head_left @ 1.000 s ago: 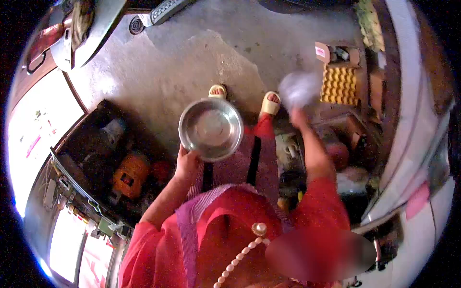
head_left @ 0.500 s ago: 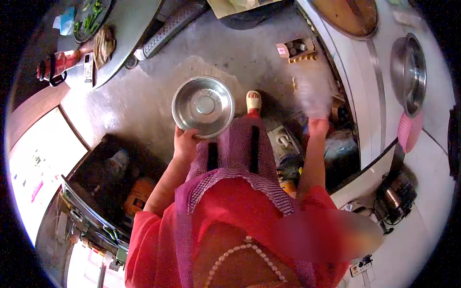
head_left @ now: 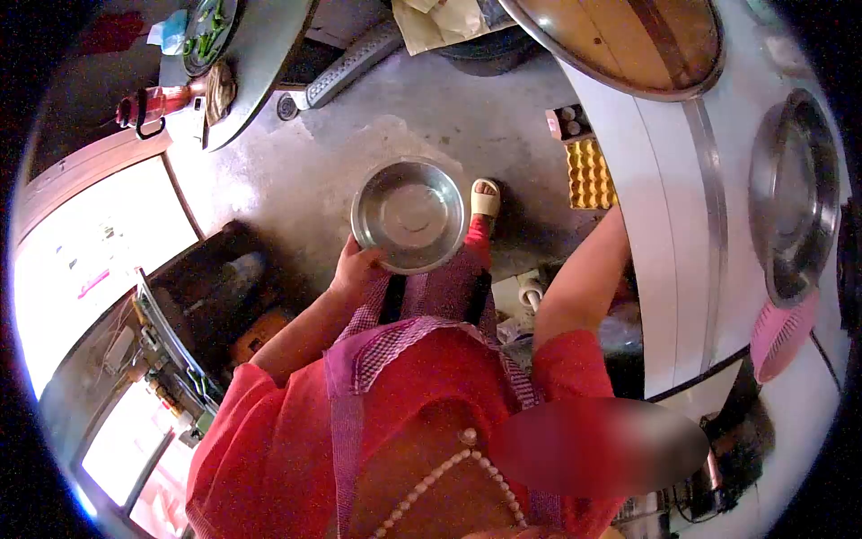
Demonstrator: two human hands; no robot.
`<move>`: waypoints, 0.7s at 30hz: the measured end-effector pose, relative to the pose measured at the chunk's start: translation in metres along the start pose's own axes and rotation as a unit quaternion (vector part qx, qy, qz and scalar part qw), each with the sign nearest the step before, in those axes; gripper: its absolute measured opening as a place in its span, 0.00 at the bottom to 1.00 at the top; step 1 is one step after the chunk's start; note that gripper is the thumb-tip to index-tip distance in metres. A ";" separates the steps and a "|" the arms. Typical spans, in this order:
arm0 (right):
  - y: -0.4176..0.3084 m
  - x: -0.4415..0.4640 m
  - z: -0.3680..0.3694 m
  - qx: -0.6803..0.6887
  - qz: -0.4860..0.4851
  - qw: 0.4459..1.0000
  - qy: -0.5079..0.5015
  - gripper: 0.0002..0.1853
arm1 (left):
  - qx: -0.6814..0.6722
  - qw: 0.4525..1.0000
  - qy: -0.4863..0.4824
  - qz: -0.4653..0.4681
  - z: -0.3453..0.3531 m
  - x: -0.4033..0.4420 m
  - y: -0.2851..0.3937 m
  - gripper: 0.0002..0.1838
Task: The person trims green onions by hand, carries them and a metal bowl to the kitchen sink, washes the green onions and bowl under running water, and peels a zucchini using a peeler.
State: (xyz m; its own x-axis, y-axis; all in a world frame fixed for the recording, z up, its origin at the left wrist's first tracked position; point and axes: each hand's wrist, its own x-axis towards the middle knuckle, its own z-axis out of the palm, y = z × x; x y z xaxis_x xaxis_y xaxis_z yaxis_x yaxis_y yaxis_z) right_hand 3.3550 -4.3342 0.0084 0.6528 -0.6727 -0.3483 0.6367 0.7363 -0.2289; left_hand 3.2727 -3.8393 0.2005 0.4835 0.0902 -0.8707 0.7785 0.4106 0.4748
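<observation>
My left hand (head_left: 358, 263) grips the near-left rim of a round stainless steel basin (head_left: 382, 202), with the thumb over the edge. The basin hangs above the floor in front of my legs, its inside facing up; a pale patch shows on its bottom, and I cannot tell whether it is water or a reflection. On the other side my right forearm (head_left: 588, 269) reaches forward to the white counter (head_left: 660, 180). The counter's edge hides my right hand. Just beyond the wrist lies a yellow egg tray (head_left: 591, 175).
A small box with jars (head_left: 567, 123) stands beyond the egg tray. On the counter are a large round wooden board (head_left: 628, 40), another metal basin (head_left: 795, 198) and a pink basket (head_left: 784, 337). A table (head_left: 260, 81) at the far left bears a plate of green vegetables (head_left: 208, 36).
My right hand, blurred with something whitish at it, has gone out of sight under the counter edge. The egg tray shows more fully. My left hand still holds the basin.
</observation>
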 end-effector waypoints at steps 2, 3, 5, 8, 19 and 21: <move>-0.008 0.020 0.002 -0.069 -0.022 0.997 0.026 0.17 | -0.007 1.000 -0.005 0.005 0.016 0.000 -0.003 0.23; -0.009 0.026 0.002 -0.102 -0.030 0.994 0.037 0.17 | -0.004 1.000 -0.010 0.017 0.019 0.002 -0.006 0.23; -0.010 0.037 0.002 -0.157 -0.037 0.985 0.060 0.18 | 0.007 1.000 -0.008 0.028 0.023 0.000 -0.006 0.23; -0.011 0.046 0.004 -0.223 -0.042 0.970 0.085 0.18 | 0.003 0.999 -0.025 0.027 0.036 -0.005 -0.010 0.24; 0.026 -0.001 0.036 -0.387 -0.098 0.910 0.112 0.20 | 0.037 0.999 0.007 0.039 0.044 -0.025 0.003 0.24; 0.044 -0.040 0.052 -0.428 -0.129 0.887 0.114 0.21 | -0.003 0.999 0.010 0.041 0.035 -0.030 0.010 0.23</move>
State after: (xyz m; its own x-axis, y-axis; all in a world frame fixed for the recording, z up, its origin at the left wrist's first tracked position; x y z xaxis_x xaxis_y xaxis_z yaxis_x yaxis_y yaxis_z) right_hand 3.3785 -4.2785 0.0589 0.3688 -0.8669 -0.3353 0.1440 0.4097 -0.9008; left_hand 3.2804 -3.8694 0.2359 0.5382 0.1419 -0.8308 0.7333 0.4071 0.5446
